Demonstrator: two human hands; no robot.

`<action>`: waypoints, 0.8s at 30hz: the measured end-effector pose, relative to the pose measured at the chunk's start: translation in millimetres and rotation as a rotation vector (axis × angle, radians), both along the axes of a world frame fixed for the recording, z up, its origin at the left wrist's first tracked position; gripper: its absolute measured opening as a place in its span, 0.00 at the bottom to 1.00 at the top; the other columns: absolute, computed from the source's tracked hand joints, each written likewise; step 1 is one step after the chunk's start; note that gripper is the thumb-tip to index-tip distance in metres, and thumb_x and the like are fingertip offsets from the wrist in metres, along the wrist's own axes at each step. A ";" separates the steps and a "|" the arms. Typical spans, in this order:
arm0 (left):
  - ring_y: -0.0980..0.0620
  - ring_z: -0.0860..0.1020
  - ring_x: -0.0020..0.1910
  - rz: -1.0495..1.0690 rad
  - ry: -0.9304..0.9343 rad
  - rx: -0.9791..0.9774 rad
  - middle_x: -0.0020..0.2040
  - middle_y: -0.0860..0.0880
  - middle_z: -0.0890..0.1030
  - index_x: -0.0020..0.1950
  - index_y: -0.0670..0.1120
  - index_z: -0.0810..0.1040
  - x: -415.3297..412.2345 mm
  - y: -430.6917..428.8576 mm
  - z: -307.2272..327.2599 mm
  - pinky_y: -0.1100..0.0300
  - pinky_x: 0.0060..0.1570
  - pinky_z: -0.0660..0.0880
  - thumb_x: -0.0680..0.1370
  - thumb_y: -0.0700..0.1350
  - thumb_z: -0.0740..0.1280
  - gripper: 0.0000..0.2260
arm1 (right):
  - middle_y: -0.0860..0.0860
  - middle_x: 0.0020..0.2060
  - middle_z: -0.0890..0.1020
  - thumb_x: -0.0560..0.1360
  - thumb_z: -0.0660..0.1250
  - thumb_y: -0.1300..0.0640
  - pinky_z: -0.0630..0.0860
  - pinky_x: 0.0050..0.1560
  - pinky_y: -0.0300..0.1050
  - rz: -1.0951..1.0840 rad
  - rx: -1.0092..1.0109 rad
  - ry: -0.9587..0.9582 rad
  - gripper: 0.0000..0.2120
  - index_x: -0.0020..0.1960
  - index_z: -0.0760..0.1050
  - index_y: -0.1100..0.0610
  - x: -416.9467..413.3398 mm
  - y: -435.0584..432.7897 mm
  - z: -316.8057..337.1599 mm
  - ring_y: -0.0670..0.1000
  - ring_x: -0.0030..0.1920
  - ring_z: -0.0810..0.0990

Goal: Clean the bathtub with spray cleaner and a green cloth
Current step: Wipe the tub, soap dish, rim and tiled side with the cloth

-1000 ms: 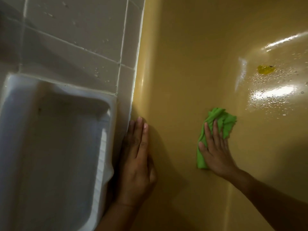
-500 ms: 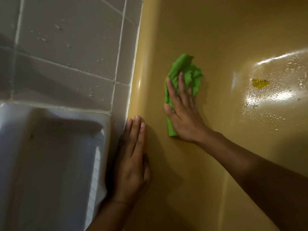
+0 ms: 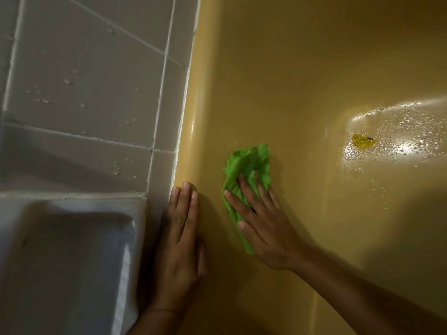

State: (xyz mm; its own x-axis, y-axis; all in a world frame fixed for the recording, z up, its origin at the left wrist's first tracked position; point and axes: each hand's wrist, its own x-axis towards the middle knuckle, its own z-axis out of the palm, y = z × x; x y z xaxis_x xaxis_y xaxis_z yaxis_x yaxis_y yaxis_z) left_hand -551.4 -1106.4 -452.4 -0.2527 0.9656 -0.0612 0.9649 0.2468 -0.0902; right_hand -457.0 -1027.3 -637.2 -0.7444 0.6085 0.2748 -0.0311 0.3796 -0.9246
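Cloth (image 3: 242, 163) under right hand (image 3: 266, 228); long axis roughly along bathtub rim (image 3: 191, 131)

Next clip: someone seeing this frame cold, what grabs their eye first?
The bright green cloth jumps out against the mustard-yellow bathtub, pressed flat to its inner wall under the right hand. Next comes the wet glare at the right, speckled with droplets around a small yellow spot. The left hand rests flat on the tub edge beside the grey tiles.
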 end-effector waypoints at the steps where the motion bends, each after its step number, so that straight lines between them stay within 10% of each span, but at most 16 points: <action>1: 0.42 0.52 0.83 0.003 0.002 0.004 0.84 0.45 0.54 0.81 0.37 0.59 -0.2 1.3 -1.2 0.48 0.81 0.51 0.79 0.39 0.55 0.29 | 0.47 0.83 0.42 0.85 0.49 0.48 0.46 0.78 0.64 0.003 -0.015 -0.027 0.28 0.83 0.45 0.41 3.1 -2.7 -11.1 0.57 0.82 0.38; 8: 0.40 0.52 0.83 0.024 0.070 0.018 0.84 0.43 0.55 0.81 0.36 0.60 -0.5 14.6 -6.9 0.45 0.80 0.53 0.82 0.41 0.56 0.27 | 0.52 0.83 0.41 0.84 0.41 0.39 0.48 0.77 0.71 -0.024 -0.003 -0.427 0.31 0.83 0.40 0.47 22.4 10.8 -95.5 0.60 0.82 0.49; 11: 0.40 0.52 0.83 0.013 0.091 0.022 0.84 0.43 0.55 0.81 0.36 0.60 -2.1 22.5 -6.7 0.46 0.81 0.53 0.81 0.41 0.56 0.27 | 0.48 0.81 0.33 0.81 0.35 0.35 0.42 0.78 0.69 -0.064 -0.115 -0.534 0.32 0.82 0.32 0.44 24.8 38.8 -123.8 0.55 0.82 0.35; 24: 0.40 0.54 0.83 -0.022 0.040 0.045 0.83 0.40 0.59 0.80 0.36 0.61 -4.6 43.8 -0.5 0.49 0.81 0.51 0.78 0.41 0.58 0.29 | 0.46 0.81 0.34 0.80 0.43 0.41 0.40 0.79 0.64 -0.220 -0.308 -0.111 0.32 0.82 0.38 0.42 -47.0 145.7 -35.9 0.57 0.80 0.30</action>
State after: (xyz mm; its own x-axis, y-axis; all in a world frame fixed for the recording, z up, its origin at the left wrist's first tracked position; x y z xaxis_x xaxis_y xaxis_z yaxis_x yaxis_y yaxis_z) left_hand -556.0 -1062.6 -452.9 -0.2329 0.9725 -0.0076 0.9659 0.2304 -0.1181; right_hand -504.1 -881.6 -673.0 -0.6020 0.7983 -0.0207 0.1271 0.0702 -0.9894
